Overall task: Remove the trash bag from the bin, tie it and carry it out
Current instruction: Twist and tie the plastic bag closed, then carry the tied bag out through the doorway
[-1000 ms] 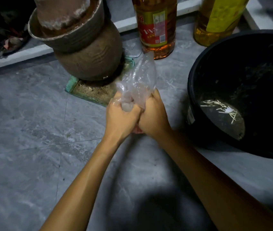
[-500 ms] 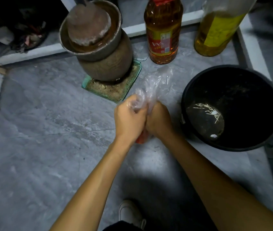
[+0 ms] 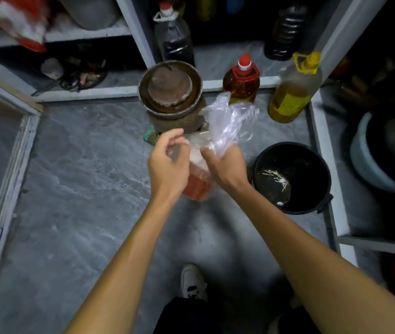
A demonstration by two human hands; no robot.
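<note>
Grey marbled floor tiles [image 3: 76, 169], hemmed by white shelf frames, carry a round black plastic bin [image 3: 292, 177], already emptied of its liner and standing open with only pale scraps on its bottom. Just left of the bin and clear of the floor hangs the clear thin plastic trash bag [image 3: 227, 121] with red waste inside, its neck bunched in the fist of the right hand [image 3: 225, 165] so the loose top fans upward, probably gathered for a knot. Left of the bin again, the left hand [image 3: 167, 162] is half open, fingers curled at the bag's side, seemingly ready to take the free end.
</note>
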